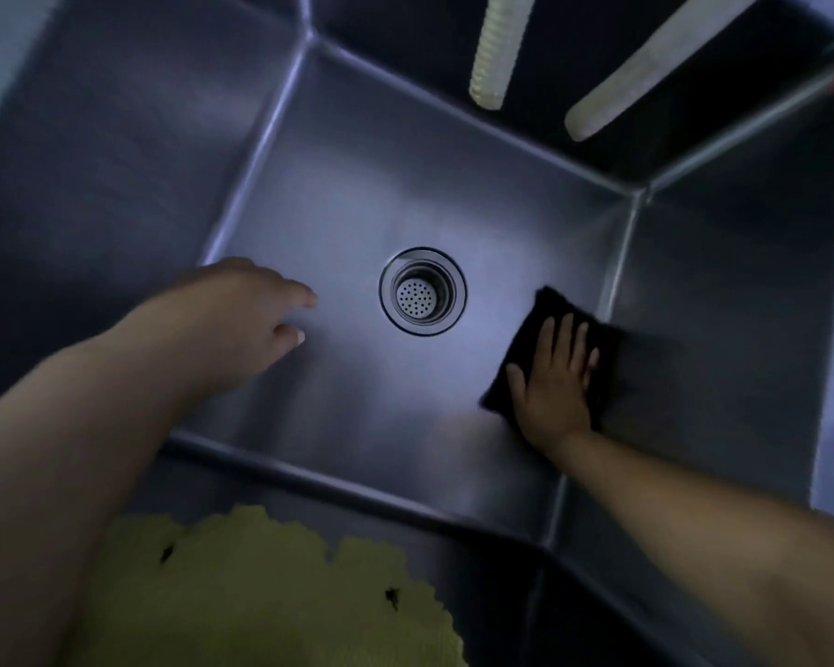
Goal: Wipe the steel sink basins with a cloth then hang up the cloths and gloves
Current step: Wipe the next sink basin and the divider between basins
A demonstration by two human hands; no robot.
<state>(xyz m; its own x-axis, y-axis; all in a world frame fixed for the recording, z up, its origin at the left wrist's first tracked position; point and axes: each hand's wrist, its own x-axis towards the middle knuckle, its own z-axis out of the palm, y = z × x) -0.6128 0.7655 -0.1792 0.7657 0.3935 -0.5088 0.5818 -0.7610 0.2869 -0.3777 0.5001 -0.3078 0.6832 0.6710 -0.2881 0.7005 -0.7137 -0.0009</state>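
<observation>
The steel basin (357, 195) was dim. The right hand (552, 377), fingers flat, pressed the black cloth (557, 308) beside the drain (422, 291); overlapping, firm strokes would suit. The left hand (256, 310) hovered, relaxed and empty.

The steel sink basin (357, 195) carries a round drain strainer (422, 291) mid-floor; a dark cloth (550, 320) lies flat right of it. A yellow cloth (261, 594) drapes its near rim.

Dim, bluish light — 2 pale hoses (494, 50) hang down from above, and a yellow-green scalloped fabric (261, 594) with dark specks fills the lower foreground.
</observation>
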